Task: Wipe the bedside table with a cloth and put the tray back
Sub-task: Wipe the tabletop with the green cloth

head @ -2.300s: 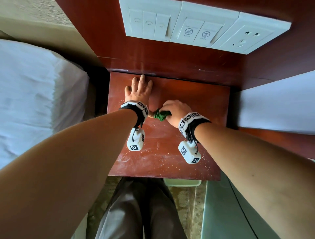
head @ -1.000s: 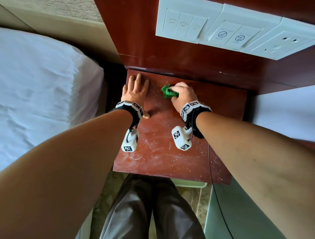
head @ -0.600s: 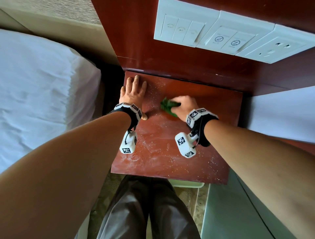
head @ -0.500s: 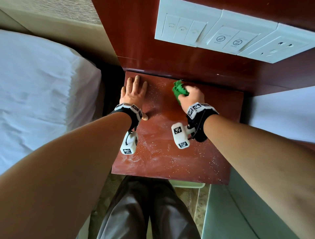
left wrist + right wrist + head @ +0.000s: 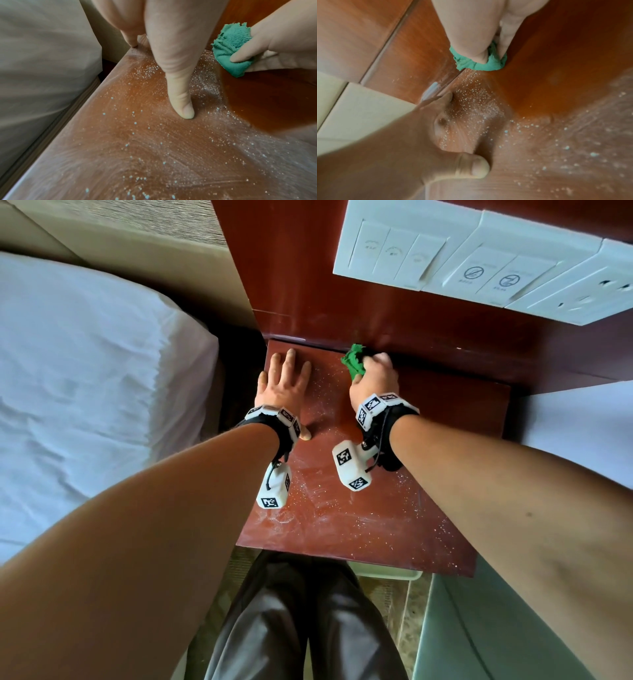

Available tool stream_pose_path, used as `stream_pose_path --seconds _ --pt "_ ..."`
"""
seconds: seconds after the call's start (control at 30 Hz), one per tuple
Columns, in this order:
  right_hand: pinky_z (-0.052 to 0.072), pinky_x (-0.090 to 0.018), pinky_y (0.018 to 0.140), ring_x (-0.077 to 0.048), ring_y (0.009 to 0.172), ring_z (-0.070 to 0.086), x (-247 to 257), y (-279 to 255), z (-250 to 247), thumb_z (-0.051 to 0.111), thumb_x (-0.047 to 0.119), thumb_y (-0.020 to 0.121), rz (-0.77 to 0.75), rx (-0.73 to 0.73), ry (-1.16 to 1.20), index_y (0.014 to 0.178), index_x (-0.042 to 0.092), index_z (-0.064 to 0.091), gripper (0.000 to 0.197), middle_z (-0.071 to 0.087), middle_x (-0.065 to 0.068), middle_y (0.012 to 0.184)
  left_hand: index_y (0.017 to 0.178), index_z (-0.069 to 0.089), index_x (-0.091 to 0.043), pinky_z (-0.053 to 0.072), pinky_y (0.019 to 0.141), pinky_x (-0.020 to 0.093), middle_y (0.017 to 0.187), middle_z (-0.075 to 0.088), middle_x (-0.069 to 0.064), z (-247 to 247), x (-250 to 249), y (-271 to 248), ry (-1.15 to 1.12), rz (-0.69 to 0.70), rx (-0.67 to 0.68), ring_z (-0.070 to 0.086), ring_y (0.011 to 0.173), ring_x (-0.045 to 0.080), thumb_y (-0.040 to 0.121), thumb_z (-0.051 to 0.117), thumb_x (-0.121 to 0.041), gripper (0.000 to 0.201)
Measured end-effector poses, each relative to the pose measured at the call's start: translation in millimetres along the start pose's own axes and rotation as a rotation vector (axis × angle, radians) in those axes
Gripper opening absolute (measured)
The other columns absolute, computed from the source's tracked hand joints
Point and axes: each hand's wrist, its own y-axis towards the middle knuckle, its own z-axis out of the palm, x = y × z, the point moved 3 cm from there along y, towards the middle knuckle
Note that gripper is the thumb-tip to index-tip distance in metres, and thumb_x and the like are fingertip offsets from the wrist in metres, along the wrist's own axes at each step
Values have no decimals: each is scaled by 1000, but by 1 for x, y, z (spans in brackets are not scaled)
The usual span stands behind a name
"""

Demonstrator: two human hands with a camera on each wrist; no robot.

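The red-brown bedside table (image 5: 428,474) is strewn with white powder and grains, thickest at its left and front. My right hand (image 5: 373,376) grips a bunched green cloth (image 5: 354,361) and presses it on the table's back edge, against the wooden wall panel. In the left wrist view the cloth (image 5: 231,50) sits under the right hand's thumb, with a clean dark patch beside it. The right wrist view has the cloth (image 5: 481,63) under the fingers. My left hand (image 5: 286,381) lies flat on the back left corner, fingers straight. A pale tray's edge (image 5: 387,571) peeks out below the table's front.
A white-sheeted bed (image 5: 85,392) lies close on the left. White switch plates and a socket (image 5: 479,261) sit on the wooden panel above the table. Another white surface (image 5: 582,433) is on the right, a pale green one (image 5: 479,638) at lower right. My legs (image 5: 301,621) stand at the table's front.
The right hand has swept the cloth back and forth over the back of the table and now holds it at the back edge, slightly left of before. The left hand has stayed flat.
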Motion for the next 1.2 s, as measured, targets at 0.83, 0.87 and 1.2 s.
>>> stream_pose_path --seconds 0.83,0.87,1.2 --pt "39 -15 68 -19 94 66 -23 -28 -26 60 17 83 -103 263 170 118 25 67 36 72 2 105 156 -5 -27 11 122 49 162 -18 6 -6 -2 -4 32 -14 -18 -12 149 33 49 90 -57 146" --pt "40 -17 71 -22 98 65 -26 -25 -29 57 14 83 -66 219 169 119 24 66 38 72 0 109 156 -4 -27 11 122 49 162 -18 6 -6 -1 -4 32 -10 -23 -12 149 33 49 89 -58 146" --pt "47 -36 82 -33 112 56 -22 -18 -22 54 9 88 114 -45 83 124 15 60 36 57 -10 121 156 5 -18 31 115 50 161 -1 7 -16 22 -4 50 69 -94 -1 149 30 39 83 -73 151"
